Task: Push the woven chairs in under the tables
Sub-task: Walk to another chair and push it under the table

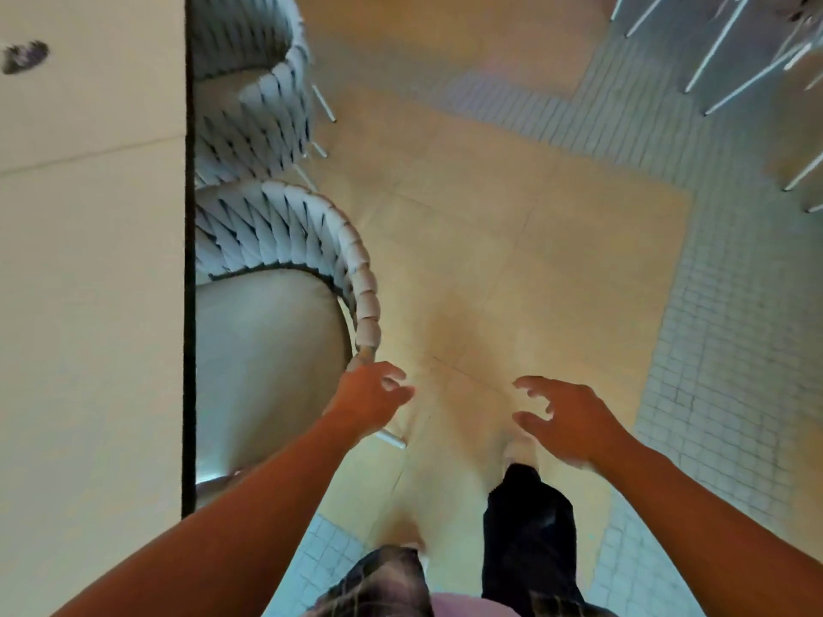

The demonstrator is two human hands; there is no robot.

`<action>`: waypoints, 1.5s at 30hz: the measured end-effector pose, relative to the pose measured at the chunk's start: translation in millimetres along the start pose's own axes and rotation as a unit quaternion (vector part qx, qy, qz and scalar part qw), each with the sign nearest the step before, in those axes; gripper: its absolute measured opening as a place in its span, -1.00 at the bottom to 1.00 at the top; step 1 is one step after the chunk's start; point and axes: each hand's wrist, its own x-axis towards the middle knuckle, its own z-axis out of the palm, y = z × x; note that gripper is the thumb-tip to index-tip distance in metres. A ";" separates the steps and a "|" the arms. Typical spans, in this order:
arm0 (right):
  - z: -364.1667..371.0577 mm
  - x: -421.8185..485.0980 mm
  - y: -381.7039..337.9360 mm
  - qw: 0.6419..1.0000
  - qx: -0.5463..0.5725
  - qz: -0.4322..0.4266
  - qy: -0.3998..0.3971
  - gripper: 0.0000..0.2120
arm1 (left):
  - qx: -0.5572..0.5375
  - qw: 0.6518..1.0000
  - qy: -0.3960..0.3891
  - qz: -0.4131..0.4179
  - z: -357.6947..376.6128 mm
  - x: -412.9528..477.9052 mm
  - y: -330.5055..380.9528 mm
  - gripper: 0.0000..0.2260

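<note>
Nearest: a dark trouser leg point(527, 527), mid-stride on a tan floor point(512, 260). Left hand point(372, 394): empty, fingers loosely curled, hanging just beside the lower end of the near chair's rim; whether it touches cannot be told. Right hand point(565, 420): empty, fingers spread and slightly bent, in the air over the floor, well apart from any chair. Near chair point(311, 229): woven back curving out into the aisle, cushion front hidden beneath the table point(89, 260) edge, so judged partly tucked in, with room left to go. Far chair point(267, 104): same make, just beyond, its back sitting closer to the table edge; judged further in. Farthest, top right: thin metal legs point(730, 51) of other furniture, blurred. Step in hand, as judged: the reach to the near chair, push not yet begun. Next move calls for a palm or grip set on the woven rim near its outermost curve, then a straight shove towards the table, both hands for preference so the chair does not swivel.
</note>
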 end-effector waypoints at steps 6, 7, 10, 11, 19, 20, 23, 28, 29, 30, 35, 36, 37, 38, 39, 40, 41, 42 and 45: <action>-74.0 100.2 -5.1 0.989 -0.062 -0.116 -0.064 -0.51 | -0.048 0.989 0.102 -0.096 -2.0 29.5 48.4 -0.74; -85.0 111.8 -8.4 0.986 -0.070 -0.136 -0.071 -0.51 | -0.061 0.984 0.122 -0.111 -4.3 32.9 56.2 -0.75; -113.5 140.1 -21.6 0.976 -0.078 -0.181 -0.094 -0.52 | -0.146 0.958 0.184 -0.167 -10.4 41.0 73.3 -0.78; -122.7 152.5 -27.2 0.971 -0.083 -0.196 -0.104 -0.52 | -0.174 0.944 0.208 -0.187 -13.5 45.8 77.9 -0.79; -142.7 244.1 -93.6 0.937 -0.139 -0.283 -0.154 -0.53 | -0.150 0.910 0.262 -0.285 -18.7 90.7 67.7 -0.59; -142.4 253.3 -103.3 0.932 -0.144 -0.291 -0.159 -0.52 | -0.143 0.912 0.238 -0.301 -17.6 97.8 63.0 -0.48; -141.6 282.2 -137.5 0.919 -0.164 -0.312 -0.174 -0.52 | -0.131 0.921 0.170 -0.324 -18.7 120.2 53.9 -0.36; -136.8 317.9 -199.1 0.887 -0.183 -0.374 -0.196 -0.54 | -0.161 0.903 0.166 -0.362 -25.3 140.8 52.4 -0.59; -134.9 321.1 -210.6 0.881 -0.185 -0.388 -0.197 -0.55 | -0.172 0.897 0.172 -0.369 -26.3 142.6 52.5 -0.64; -132.2 325.0 -223.1 0.872 -0.188 -0.407 -0.198 -0.57 | -0.188 0.890 0.181 -0.375 -27.2 144.7 51.9 -0.67; -111.9 332.6 -267.9 0.797 -0.235 -0.513 -0.216 -0.63 | -0.249 0.856 0.221 -0.396 -24.0 147.0 56.5 -0.69; -108.3 333.6 -272.6 0.780 -0.248 -0.533 -0.214 -0.64 | -0.257 0.850 0.227 -0.401 -22.6 147.4 57.8 -0.67; -104.0 335.6 -277.8 0.759 -0.265 -0.554 -0.215 -0.65 | -0.266 0.841 0.235 -0.407 -20.9 147.7 59.0 -0.66; -100.6 337.9 -280.9 0.738 -0.282 -0.574 -0.216 -0.65 | -0.271 0.836 0.242 -0.412 -20.5 147.8 59.8 -0.64; -96.3 341.7 -285.9 0.712 -0.301 -0.595 -0.219 -0.66 | -0.274 0.825 0.252 -0.424 -18.7 147.8 61.5 -0.63; -94.5 345.6 -288.2 0.697 -0.313 -0.608 -0.218 -0.68 | -0.264 0.825 0.257 -0.429 -19.2 148.3 63.0 -0.62; -92.0 350.5 -292.0 0.678 -0.324 -0.622 -0.221 -0.69 | -0.255 0.820 0.265 -0.440 -18.7 149.2 66.3 -0.62; -89.9 355.0 -294.2 0.662 -0.331 -0.632 -0.229 -0.70 | -0.240 0.817 0.273 -0.448 -19.0 150.0 69.6 -0.62; -84.5 367.4 -304.3 0.612 -0.363 -0.651 -0.264 -0.65 | -0.227 0.792 0.305 -0.478 -20.6 155.3 80.7 -0.64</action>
